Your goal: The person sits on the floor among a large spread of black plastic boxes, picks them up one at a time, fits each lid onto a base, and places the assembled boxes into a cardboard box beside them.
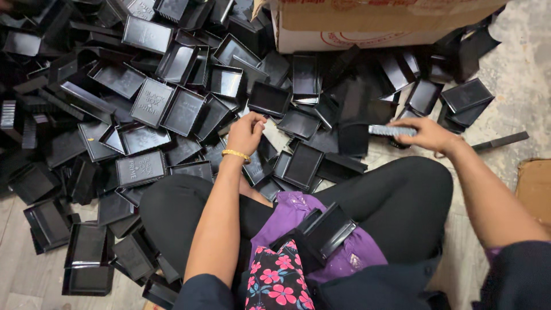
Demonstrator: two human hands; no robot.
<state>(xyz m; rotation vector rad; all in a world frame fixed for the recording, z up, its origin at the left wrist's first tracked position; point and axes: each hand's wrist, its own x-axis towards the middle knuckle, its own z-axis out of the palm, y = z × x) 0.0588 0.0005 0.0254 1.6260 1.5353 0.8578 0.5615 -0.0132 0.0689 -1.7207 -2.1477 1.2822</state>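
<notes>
1. A dense heap of black plastic trays (143, 103) covers the floor ahead and to the left, overlapping with no gaps to reach through.
2. A cardboard box (367, 23) blocks the far side, its lower edge touching the heap.
3. Bare floor (516, 74) lies open on the right, crossed only by a dark stick-like tool (500, 140).
4. The left hand (245, 133) and right hand (427, 135) hover well apart; loose trays lie between them.
5. A tray stack (327, 229) occupies the lap.
6. The brown edge (535, 186) at right is possibly more cardboard.
</notes>
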